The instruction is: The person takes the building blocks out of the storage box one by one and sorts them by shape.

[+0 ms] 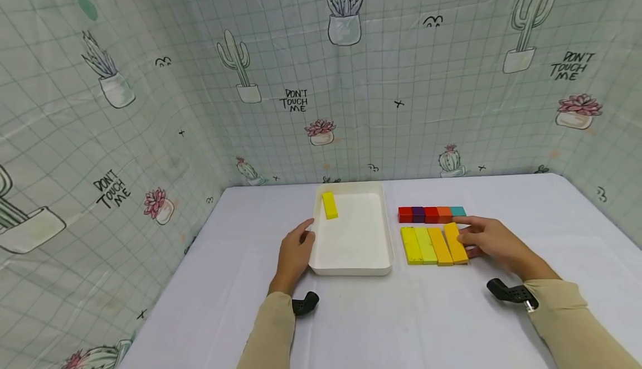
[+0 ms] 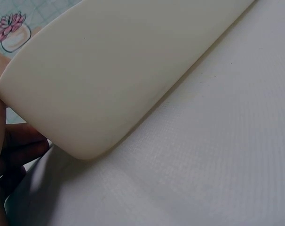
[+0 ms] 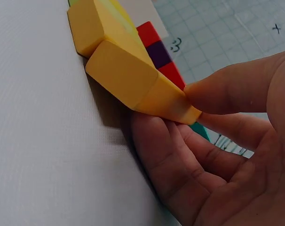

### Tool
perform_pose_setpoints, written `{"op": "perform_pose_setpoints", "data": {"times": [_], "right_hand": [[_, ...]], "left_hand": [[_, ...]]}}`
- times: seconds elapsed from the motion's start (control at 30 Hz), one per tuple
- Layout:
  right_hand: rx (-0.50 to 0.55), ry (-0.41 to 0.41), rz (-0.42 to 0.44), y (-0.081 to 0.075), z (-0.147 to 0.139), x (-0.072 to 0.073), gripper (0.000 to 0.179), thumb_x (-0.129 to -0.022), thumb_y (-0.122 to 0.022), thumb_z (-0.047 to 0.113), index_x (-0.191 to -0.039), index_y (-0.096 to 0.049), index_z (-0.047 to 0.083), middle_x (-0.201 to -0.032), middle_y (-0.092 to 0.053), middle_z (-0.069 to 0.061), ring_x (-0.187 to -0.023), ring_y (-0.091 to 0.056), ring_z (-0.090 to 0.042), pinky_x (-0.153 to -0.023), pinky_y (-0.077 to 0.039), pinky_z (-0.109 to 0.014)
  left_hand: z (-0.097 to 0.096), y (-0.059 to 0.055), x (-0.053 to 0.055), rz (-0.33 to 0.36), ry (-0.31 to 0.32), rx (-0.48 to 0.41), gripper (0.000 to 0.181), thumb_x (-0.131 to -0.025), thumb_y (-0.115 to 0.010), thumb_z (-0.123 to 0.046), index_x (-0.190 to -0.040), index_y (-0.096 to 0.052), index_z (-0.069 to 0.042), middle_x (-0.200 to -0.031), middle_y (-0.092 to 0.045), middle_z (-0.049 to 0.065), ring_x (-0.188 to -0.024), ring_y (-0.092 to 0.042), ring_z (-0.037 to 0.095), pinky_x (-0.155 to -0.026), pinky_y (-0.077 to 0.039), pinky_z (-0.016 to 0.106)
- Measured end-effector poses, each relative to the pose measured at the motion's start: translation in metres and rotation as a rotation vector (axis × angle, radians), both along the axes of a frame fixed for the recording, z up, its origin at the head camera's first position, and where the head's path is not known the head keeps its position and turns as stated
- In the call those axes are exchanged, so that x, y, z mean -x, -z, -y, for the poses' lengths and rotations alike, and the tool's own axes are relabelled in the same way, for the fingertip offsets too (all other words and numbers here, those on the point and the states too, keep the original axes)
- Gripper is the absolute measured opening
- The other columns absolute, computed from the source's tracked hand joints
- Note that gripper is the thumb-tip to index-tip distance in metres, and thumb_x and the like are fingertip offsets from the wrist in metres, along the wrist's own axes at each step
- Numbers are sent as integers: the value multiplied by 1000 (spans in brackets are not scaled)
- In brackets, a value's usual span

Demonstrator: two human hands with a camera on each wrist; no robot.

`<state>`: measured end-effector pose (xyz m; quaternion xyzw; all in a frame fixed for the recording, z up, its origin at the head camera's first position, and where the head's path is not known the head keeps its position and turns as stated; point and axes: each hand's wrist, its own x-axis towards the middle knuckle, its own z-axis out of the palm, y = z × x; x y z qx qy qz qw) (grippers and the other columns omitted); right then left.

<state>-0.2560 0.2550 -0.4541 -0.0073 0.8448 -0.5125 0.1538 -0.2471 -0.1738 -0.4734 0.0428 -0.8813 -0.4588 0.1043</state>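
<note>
My right hand (image 1: 489,241) pinches the rightmost orange-yellow wooden block (image 1: 455,243) of a row. In the right wrist view, that block (image 3: 123,75) tilts up on its side, thumb on its top and fingers underneath, close against the neighbouring orange-yellow block (image 3: 86,26). Another orange-yellow block (image 1: 439,246) and two lime-yellow blocks, one of them the leftmost block (image 1: 411,246), lie to its left. My left hand (image 1: 294,255) rests at the left side of a white tray (image 1: 351,271), fingers loosely bent. One yellow block (image 1: 330,205) lies inside the tray, near its far left corner.
Behind the yellow row stands a line of small blocks: a red block (image 1: 405,214), a purple block (image 1: 418,214), another red one, an orange block (image 1: 444,214) and a teal block (image 1: 458,211). A white cloth (image 1: 376,324) covers the table, with a patterned curtain (image 1: 381,79) behind.
</note>
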Motion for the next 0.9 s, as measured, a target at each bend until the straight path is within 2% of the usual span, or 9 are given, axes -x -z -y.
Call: {"op": "perform_pose_setpoints", "data": {"times": [0.37,0.57,0.9], "right_hand": [[-86,-15,-35,0,5,-5,62,-99,-63,20,-150,-38,-5,-130,-52,-30,-98,-59,-28,-81,-57,-34],[-134,-32,-76,-2,6,-6,58,-97,-63,17,-145,-43,-8,-123,-57,-29,-92,-62,-26,-77,-58,-35],[-177,-11,-64,-8,9,-4,53,-96,-62,13,-141,-45,-9,-118,-58,-28,-85,-60,-26,-71,-59,-34]], "left_hand": [[2,9,-2,-4,0,6,40,-102,-55,-25,-142,-59,-24,-109,-67,2,-97,-58,19,-92,-49,43],[1,6,-3,-17,3,-4,40,-102,-55,-24,-142,-59,-22,-108,-67,2,-95,-57,19,-89,-50,43],[-1,0,-1,-23,0,-12,40,-102,-55,-24,-141,-60,-22,-109,-67,3,-97,-58,20,-92,-49,44]]}}
